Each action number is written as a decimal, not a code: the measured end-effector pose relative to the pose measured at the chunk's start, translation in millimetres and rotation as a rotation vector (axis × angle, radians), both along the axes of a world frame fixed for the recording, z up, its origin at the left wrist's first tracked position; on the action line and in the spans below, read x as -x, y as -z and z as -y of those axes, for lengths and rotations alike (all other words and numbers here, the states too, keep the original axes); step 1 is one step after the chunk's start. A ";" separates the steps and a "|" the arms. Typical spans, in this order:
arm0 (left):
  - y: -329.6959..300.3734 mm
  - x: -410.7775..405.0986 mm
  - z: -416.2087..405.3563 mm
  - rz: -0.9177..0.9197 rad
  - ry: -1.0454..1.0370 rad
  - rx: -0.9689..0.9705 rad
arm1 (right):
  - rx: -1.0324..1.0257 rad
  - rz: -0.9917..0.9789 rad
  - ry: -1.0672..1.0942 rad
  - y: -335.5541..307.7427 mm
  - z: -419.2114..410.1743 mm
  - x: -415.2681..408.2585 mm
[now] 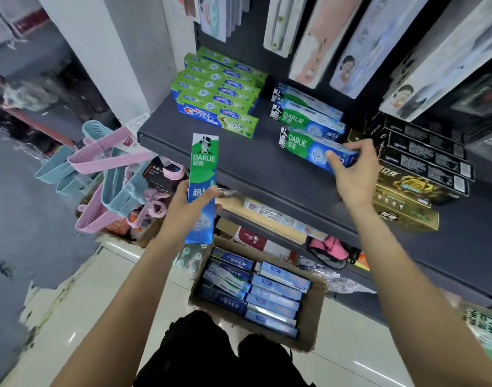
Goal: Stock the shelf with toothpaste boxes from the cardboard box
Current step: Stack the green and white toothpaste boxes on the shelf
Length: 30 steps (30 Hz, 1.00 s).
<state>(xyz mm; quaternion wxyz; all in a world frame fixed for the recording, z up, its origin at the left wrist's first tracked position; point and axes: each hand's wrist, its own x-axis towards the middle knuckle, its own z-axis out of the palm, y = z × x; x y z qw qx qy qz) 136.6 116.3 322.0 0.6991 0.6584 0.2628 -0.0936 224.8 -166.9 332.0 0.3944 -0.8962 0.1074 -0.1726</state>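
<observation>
The right hand (356, 174) has its fingers (335, 160) clamped on the near end of a Darlie box (314, 152) lying flat on the grey shelf (253, 163); it sits at the front of a short row of matching boxes (309, 115) running back toward twelve o'clock, so the grip at the end probably serves to square it against its neighbours. The left hand (191, 205) has its fingers closed around a second Darlie box (202, 185), held upright at about nine o'clock of the first, clear of the shelf edge; held by its lower half, the printed face stays readable and the box is ready to be tipped flat, I judge. At eleven o'clock on the shelf a stack of green boxes (219, 90) keeps to its own block, while black and gold cartons (418, 169) fill the three o'clock side, which leaves the bare middle as the Darlie lane. The cardboard box (314, 325) stands on the floor at six o'clock, directly below both hands, many blue boxes (272, 300) left in it; much stocking remains.
</observation>
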 end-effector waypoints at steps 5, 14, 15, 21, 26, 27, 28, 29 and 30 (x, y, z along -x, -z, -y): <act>3.8 -12.4 20.0 -0.198 -0.041 0.424 | 0.347 -0.017 -0.111 27.4 -13.3 -61.9; 8.7 -28.3 49.0 -0.103 -0.058 0.295 | 0.467 -0.132 -0.309 25.8 -33.8 -72.3; 9.6 -33.5 56.7 -0.105 -0.085 0.240 | 0.206 -0.183 -0.428 19.2 -43.9 -49.3; 5.4 -57.1 103.0 -0.090 -0.026 -0.012 | 0.118 -0.385 -0.505 4.3 -61.5 55.6; 27.4 -60.7 94.9 0.325 0.406 -0.688 | -0.010 -0.466 -0.262 -4.3 -25.9 18.0; 39.0 -63.0 86.8 0.412 0.526 -0.944 | 0.074 -0.495 -0.229 -5.5 -19.1 3.7; 49.0 -65.6 78.8 0.412 0.655 -1.122 | 0.185 -0.519 -0.203 -6.9 -13.7 -11.5; 56.0 -67.9 71.7 0.364 0.767 -1.227 | 0.292 -0.523 -0.189 -8.4 -10.2 -26.5; 62.6 -70.0 66.1 0.314 0.854 -1.281 | 0.374 -0.512 -0.195 -9.5 -8.6 -40.6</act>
